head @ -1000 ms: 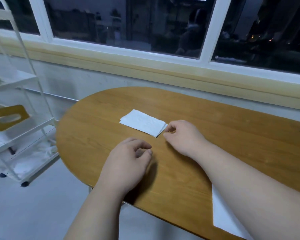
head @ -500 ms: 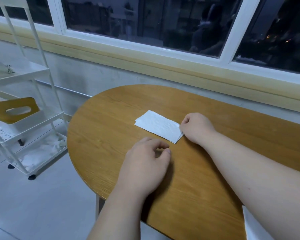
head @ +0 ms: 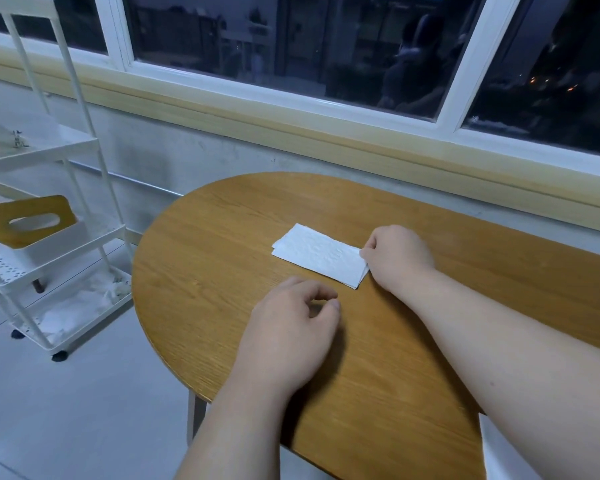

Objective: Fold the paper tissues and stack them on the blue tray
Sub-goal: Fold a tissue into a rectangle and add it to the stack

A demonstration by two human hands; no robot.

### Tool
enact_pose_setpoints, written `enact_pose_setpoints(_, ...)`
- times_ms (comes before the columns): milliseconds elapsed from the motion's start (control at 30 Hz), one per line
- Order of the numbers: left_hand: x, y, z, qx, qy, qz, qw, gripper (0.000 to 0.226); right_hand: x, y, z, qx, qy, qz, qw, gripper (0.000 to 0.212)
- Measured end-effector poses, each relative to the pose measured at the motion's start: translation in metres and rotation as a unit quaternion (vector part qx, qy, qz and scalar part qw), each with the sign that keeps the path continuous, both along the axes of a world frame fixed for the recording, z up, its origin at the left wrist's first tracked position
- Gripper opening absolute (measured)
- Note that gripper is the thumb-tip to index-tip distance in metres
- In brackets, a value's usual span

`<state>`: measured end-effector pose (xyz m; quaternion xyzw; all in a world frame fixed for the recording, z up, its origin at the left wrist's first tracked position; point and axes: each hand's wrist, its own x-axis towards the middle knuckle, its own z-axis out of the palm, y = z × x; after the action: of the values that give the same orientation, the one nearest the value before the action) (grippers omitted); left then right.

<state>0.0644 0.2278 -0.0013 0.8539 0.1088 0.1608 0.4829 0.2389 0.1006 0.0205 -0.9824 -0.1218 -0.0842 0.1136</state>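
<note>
The right arm comes in from the low right side and stretches across the brown desk (head: 215, 244). The right hand (head: 397, 258) sits at the far end of it, with its back up and its fingers (head: 373, 241) curled in. The thumb and a finger pinch the right edge of the folded tissue (head: 321, 254). The edge lifts a little off the wood where they hold it.

The folded tissue is a white, long shape. It lies flat near the middle of the desk, a bit slanted, with its right end in the right hand.

The left arm comes up from the bottom. The left hand (head: 291, 329) rests on the desk, palm down, near the tissue but not touching it. Its fingers (head: 321, 293) are loosely bent, and the thumb tip is close to the first finger. It holds nothing.

A corner of another white sheet (head: 499, 455) shows at the low right, partly under the right arm.

To the left of the desk, a white cart (head: 66, 157) stands on the floor. A box with a wooden lid (head: 28, 218) sits on its middle shelf.
</note>
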Motion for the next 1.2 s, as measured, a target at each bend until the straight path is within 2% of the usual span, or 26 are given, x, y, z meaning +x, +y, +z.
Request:
enact_pose_setpoints(100, 0.001, 0.0, 0.0, 0.0, 0.0, 0.0, 1.0, 0.011, -0.002, -0.004, 0.005, 0.013, -0.027, 0.008, 1.0, 0.02)
enact_pose_setpoints(367, 0.0, 0.001, 0.002, 0.014, -0.012, 0.006, 1.0, 0.012, -0.014, -0.017, 0.037, 0.121, -0.091, 0.038, 0.988, 0.016)
enact_pose_setpoints(533, -0.002, 0.003, 0.002, 0.01, -0.039, 0.011, 0.999, 0.048, -0.045, -0.036, 0.054, 0.191, -0.125, 0.099, 0.969, 0.016)
enact_pose_setpoints(700, -0.008, 0.005, -0.001, 0.029, -0.039, -0.007, 0.999, 0.072, -0.103, -0.069, 0.036, 0.174, -0.117, 0.206, 0.956, 0.013)
enact_pose_setpoints(833, -0.018, -0.001, -0.001, 0.084, -0.02, -0.064, 0.994, 0.058, -0.14, -0.096, 0.015, 0.186, -0.041, 0.204, 0.96, 0.015)
enact_pose_setpoints(1033, -0.03, -0.006, -0.003, 0.155, 0.024, -0.112, 0.981, 0.015, -0.171, -0.129, -0.004, 0.115, 0.03, 0.223, 0.968, 0.006)
enact_pose_setpoints(1200, -0.038, -0.01, -0.001, 0.222, 0.049, -0.142, 0.963, 0.008, -0.192, -0.148, -0.01, 0.126, 0.049, 0.205, 0.969, 0.005)
